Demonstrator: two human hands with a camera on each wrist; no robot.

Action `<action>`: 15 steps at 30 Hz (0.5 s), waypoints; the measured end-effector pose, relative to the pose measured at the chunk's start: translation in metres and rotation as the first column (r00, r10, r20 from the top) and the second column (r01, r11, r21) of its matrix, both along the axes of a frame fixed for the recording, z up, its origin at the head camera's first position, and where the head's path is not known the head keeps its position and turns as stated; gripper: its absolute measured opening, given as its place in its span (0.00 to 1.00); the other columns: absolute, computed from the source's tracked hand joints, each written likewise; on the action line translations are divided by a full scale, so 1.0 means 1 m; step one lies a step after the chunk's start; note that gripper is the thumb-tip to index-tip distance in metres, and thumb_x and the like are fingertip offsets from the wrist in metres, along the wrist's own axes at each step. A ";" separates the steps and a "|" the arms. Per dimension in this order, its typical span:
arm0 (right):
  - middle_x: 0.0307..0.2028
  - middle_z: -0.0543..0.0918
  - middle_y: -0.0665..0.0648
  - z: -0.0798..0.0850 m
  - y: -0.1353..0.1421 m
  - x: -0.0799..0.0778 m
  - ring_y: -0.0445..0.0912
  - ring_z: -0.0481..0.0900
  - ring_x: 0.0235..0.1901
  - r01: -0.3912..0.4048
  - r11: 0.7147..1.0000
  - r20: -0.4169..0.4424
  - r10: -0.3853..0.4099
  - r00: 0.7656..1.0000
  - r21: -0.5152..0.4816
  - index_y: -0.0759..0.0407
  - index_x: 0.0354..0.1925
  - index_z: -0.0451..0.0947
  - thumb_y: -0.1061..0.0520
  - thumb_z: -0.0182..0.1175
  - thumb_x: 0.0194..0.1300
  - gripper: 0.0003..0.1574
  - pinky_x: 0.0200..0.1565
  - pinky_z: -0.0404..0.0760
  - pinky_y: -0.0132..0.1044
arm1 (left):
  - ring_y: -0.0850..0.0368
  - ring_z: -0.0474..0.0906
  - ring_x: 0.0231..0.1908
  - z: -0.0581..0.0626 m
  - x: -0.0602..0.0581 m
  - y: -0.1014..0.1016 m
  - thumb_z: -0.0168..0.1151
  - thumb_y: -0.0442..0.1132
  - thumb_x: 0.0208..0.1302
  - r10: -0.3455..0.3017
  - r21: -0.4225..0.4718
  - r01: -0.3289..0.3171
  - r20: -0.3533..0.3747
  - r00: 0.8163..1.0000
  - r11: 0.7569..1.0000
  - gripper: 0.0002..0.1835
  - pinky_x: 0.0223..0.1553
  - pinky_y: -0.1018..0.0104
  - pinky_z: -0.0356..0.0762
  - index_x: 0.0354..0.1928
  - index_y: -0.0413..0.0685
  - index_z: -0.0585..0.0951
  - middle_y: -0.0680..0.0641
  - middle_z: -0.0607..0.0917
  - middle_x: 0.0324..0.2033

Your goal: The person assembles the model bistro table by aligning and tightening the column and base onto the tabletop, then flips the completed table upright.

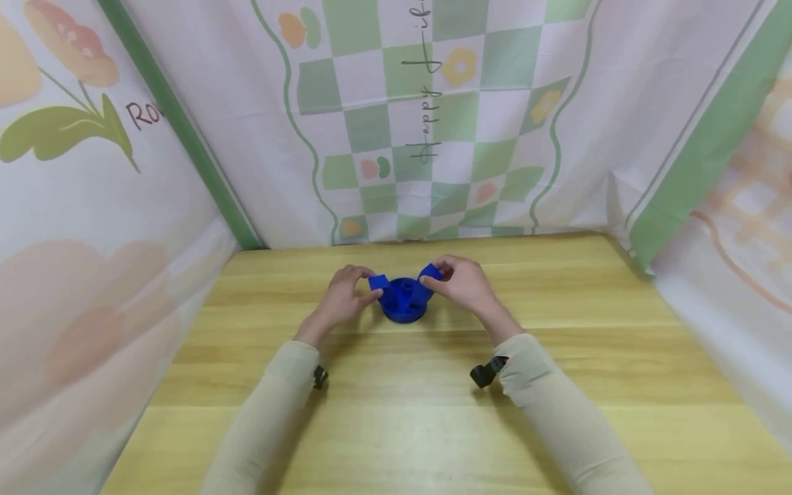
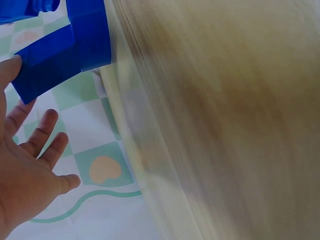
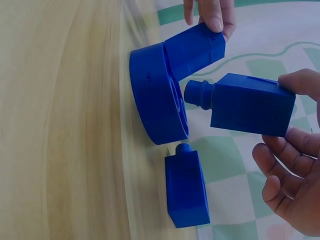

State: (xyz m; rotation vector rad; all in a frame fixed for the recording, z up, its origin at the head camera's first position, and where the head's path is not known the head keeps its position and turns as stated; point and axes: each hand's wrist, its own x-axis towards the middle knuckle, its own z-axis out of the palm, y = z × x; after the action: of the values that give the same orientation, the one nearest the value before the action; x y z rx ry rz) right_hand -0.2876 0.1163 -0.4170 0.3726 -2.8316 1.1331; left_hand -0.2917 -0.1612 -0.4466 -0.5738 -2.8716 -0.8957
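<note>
My left hand (image 1: 337, 297) pinches a blue square-sided block (image 1: 378, 282) by its outer end. In the right wrist view that block (image 3: 196, 52) leans at a slant, its inner end at the opening of a round blue base (image 3: 151, 95). Between the thumb and fingers of my right hand (image 1: 467, 280) is a second blue block (image 3: 255, 104). Its ribbed round plug points toward the base and stands just apart from the rim. From above, the base (image 1: 403, 318) shows round holes inside, partly covered by the blocks.
A third blue block (image 3: 187, 189) with a short round neck is beside the base in the right wrist view. Wooden tabletop (image 1: 421, 412) surrounds everything. Behind it hangs a patterned cloth (image 1: 433, 137), with another cloth (image 1: 93, 275) at the left.
</note>
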 end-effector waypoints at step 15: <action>0.39 0.85 0.55 -0.005 -0.012 -0.001 0.49 0.81 0.40 -0.005 0.995 -0.014 0.007 1.000 0.102 0.54 0.50 0.81 0.35 0.65 0.61 0.30 0.44 0.80 0.44 | 0.45 0.69 0.63 -0.002 -0.001 0.000 0.62 0.57 0.68 0.010 0.010 -0.010 0.004 1.000 1.000 0.25 0.69 0.48 0.65 0.58 0.48 0.77 0.44 0.77 0.57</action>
State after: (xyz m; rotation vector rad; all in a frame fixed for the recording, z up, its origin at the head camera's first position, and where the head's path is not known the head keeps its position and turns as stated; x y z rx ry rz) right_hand -0.2890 0.1043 -0.4222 0.3941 -2.8851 0.9858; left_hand -0.2924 -0.1615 -0.4482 -0.5568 -2.8691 -0.9093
